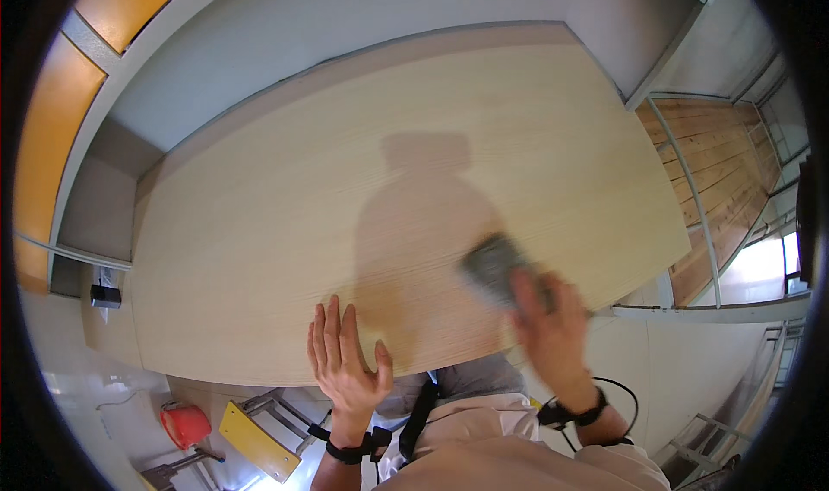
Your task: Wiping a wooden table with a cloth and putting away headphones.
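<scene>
A pale wood-grain desktop spreads before me, with my shadow across its middle. My left hand lies flat near the front edge, fingers apart, holding nothing. Over the right part of the desktop, my right hand grips a grey cloth or pad. Hand and cloth are blurred, and the cloth's exact kind cannot be told. It appears to rest on the wood. Black straps circle both wrists, and a black cable runs by the right one.
A grey panel borders the desktop's back. At right stands a metal-framed bunk with wooden slats. Below left are a red bucket and a stool with a yellow seat. A small black box sits beyond the left edge.
</scene>
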Motion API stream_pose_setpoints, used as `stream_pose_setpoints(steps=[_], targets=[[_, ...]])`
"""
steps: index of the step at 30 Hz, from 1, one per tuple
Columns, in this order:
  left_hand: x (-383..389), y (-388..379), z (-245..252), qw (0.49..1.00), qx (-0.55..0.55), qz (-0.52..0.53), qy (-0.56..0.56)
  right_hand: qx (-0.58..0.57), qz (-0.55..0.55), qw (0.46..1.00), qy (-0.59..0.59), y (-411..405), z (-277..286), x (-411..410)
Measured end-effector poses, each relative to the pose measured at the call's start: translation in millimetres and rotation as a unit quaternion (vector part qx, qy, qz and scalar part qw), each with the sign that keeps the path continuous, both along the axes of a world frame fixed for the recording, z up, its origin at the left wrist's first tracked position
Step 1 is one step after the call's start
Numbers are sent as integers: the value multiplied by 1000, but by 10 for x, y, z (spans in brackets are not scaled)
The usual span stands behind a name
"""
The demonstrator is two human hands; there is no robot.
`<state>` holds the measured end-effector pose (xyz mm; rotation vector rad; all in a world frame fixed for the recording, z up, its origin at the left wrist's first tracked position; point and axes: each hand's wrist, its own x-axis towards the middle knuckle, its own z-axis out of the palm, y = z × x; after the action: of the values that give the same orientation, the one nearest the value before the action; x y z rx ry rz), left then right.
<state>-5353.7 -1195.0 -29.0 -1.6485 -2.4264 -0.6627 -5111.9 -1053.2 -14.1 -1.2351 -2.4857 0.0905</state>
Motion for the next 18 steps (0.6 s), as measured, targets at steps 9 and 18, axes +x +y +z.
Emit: stream_pose_setpoints(steps=[9, 18], targets=[[66, 86, 36, 1000, -3, 15, 25, 65, -288, 955, -11, 757, -43, 417], [88, 210, 88, 1000, -6, 1, -22, 11, 71, 996, 53, -187, -54, -630]])
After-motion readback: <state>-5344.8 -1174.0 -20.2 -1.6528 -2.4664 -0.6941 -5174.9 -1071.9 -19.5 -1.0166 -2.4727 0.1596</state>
